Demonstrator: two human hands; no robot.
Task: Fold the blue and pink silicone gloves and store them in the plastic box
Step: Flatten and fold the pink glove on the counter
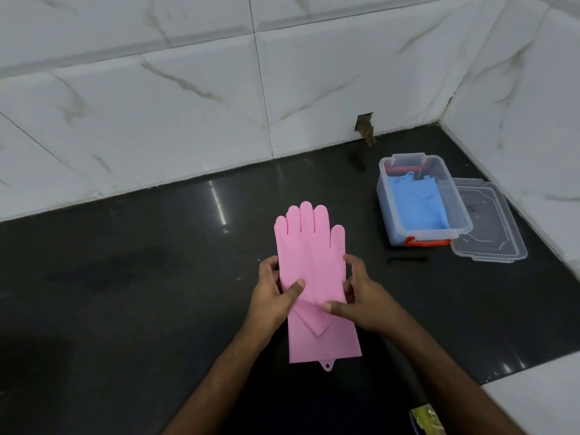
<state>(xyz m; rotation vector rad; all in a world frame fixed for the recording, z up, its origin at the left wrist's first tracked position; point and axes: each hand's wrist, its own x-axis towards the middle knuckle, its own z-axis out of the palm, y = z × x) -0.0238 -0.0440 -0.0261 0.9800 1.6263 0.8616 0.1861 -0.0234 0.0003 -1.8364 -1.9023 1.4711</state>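
Note:
Pink silicone gloves lie stacked flat on the black countertop, fingers pointing away from me and cuffs toward me. My left hand grips their left edge at the wrist, thumb on top. My right hand holds the right edge, its thumb pressing the folded-in glove thumb onto the palm. The blue gloves lie folded inside the clear plastic box to the right, which has orange clasps and stands open.
The box's clear lid lies on the counter just right of the box. White marble-tiled walls close the counter at the back and right. A small hole sits in the back wall's base. A packet corner shows at the bottom.

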